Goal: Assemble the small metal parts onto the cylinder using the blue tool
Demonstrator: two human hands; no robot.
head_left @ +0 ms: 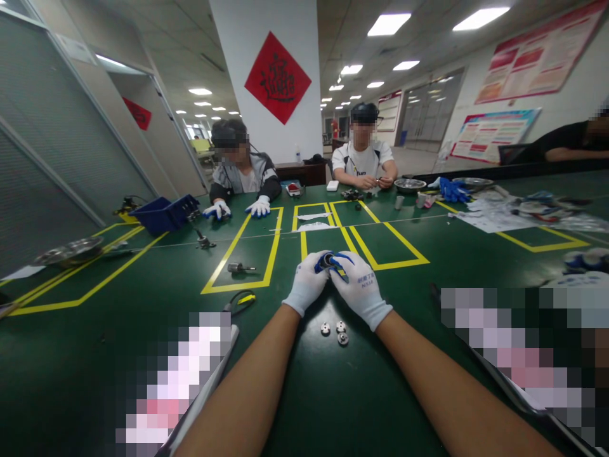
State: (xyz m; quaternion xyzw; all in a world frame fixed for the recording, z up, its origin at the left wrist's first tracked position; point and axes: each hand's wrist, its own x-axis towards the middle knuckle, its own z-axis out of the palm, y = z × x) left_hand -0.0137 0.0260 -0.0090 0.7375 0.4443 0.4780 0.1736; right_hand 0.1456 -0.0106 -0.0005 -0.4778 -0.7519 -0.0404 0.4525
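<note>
My left hand [310, 278], in a white glove with blue fingertips, is closed round one side of a small dark cylindrical part [326, 261]. On its other side my right hand [360, 282], gloved the same way, has its fingers bent against the part. The two hands meet above the green table [390, 362], and the fingers hide much of the part. Three small round metal pieces lie just below the hands: one on the left [325, 329], one at the upper right [340, 326] and one at the lower right [343, 339].
A metal part with a shaft [238, 268] lies inside yellow tape lines at the left. Beyond are a blue bin [164, 214], blue gloves [453, 190] and papers [490, 212]. Two people sit across the table. Blurred panels stand beside both forearms.
</note>
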